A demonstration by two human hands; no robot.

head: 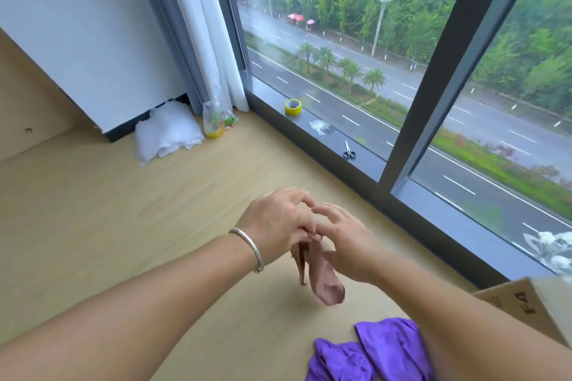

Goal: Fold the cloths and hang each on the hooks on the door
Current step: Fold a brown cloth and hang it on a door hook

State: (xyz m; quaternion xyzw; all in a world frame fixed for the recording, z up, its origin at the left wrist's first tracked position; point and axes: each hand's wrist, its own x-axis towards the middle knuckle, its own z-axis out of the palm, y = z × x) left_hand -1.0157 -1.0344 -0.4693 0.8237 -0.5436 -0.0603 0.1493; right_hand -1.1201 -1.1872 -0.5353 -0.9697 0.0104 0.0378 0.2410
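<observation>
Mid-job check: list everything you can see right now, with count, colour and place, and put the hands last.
Tan cloth: one, pinkish tan, hanging from the hands above the floor.
Purple cloths: at least two pieces, purple, on the floor at bottom centre.
Cardboard box: one, brown, bottom right corner.
Tape roll: one, yellow, on the window sill.
Scissors: one pair, black handles, on the sill right of the tape.
Clear wrapper: one, transparent, on the sill between them.
White bag: one, white, on the floor by the wall.
Clear bag: one, holding colourful items, by the curtain.
Bracelet: one, silver, left wrist.
Left hand: pinches the tan cloth's top.
Right hand: fingers at the same spot.
</observation>
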